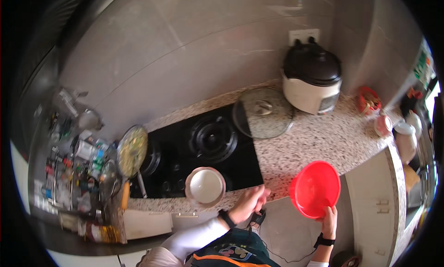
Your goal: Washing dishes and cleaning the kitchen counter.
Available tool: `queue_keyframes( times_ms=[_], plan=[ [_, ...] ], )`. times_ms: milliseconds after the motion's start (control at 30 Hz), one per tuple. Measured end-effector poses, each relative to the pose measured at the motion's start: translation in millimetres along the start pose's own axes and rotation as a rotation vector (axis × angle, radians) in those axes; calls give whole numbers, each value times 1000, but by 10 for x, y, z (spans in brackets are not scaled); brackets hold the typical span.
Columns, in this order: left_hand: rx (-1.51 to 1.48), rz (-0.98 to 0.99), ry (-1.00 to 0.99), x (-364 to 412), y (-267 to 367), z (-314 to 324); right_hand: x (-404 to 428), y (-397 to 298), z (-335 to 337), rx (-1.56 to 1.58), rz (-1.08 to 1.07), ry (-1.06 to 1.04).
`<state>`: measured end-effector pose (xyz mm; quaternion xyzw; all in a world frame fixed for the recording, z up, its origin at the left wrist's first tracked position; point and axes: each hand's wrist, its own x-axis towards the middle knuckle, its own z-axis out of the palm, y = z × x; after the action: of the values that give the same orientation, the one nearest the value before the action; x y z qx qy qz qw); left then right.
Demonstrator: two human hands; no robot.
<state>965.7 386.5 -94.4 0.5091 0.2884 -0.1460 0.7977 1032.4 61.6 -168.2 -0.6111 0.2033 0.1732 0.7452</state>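
My right hand point(329, 222) grips the near rim of a red plastic basin point(317, 187), which is tilted with its inside facing me. No contents are visible in the basin. My left hand point(248, 203) holds nothing, its slightly blurred fingers apart, just in front of the counter edge. Left of that hand, a white bowl point(206, 186) with a pinkish outer rim sits at the front of the black gas cooktop point(239, 173). Farther left, a frying pan with yellow-green food point(132, 152) rests over the left burner, its wooden handle point(125, 196) pointing towards me.
A glass lid point(262, 123) lies partly on the cooktop, partly on the speckled counter point(305, 142). Behind it stands an electric cooker point(312, 83). Toward the right corner are a red basket point(368, 100) and a small cup point(383, 125). Bottles and jars point(86, 163) crowd the left.
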Motion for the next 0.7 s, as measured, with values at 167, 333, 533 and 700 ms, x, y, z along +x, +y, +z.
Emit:
queue_keyframes(
  times_ms=[167,333,533,700],
  plan=[
    [-203,-72,428,-1070,-512,-974,157,131,-59,-36,-60,72],
    [-207,-6,891,-1144,-976,-1921,129,205,224,65,-13,28],
    [-146,158,708,-667,-1108,-2301,-365,278,409,182,-56,86],
    [-198,140,495,-423,-1207,-2534,-1219,238,234,221,-99,276]
  ],
)
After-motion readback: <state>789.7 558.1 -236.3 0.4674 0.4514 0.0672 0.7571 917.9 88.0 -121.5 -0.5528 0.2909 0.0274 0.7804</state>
